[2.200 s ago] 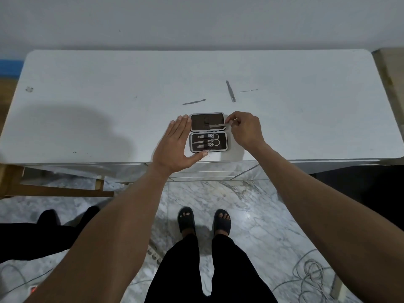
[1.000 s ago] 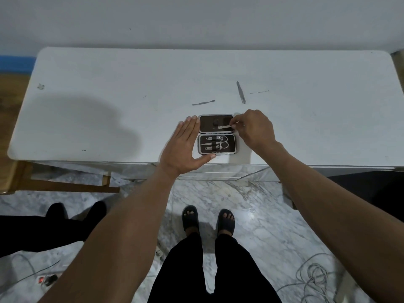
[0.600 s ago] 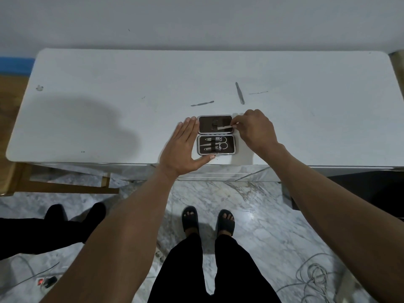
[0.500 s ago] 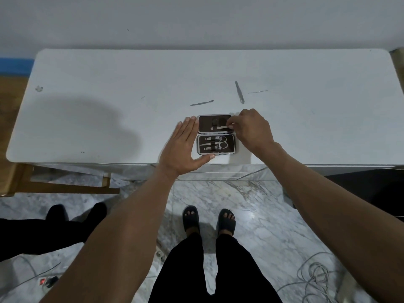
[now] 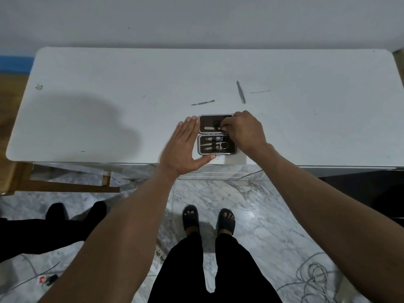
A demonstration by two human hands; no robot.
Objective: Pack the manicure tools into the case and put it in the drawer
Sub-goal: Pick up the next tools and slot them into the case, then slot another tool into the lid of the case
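A small dark manicure case [image 5: 231, 150] lies open near the front edge of the white table [image 5: 109, 84]. Its near half holds several metal tools. In the far half lies a flat metal file [image 5: 210, 128], and my right hand [image 5: 246, 131] pinches its right end over the lid. My left hand [image 5: 182, 147] lies flat against the case's left side, fingers apart, thumb under the near edge. Three loose tools rest farther back: a cuticle pusher [image 5: 202, 103], tweezers [image 5: 241, 95] and a thin pick [image 5: 259, 91].
A wall runs behind the table. Below the front edge are a marble floor, my sandalled feet [image 5: 207, 219], another person's dark legs [image 5: 54, 224] at the left, and loose cables [image 5: 312, 274] at the right. A wooden frame [image 5: 65, 186] stands under the table's left.
My right hand has slid left over the far half of the case, pushing the file further into it. My left hand has stayed against the case.
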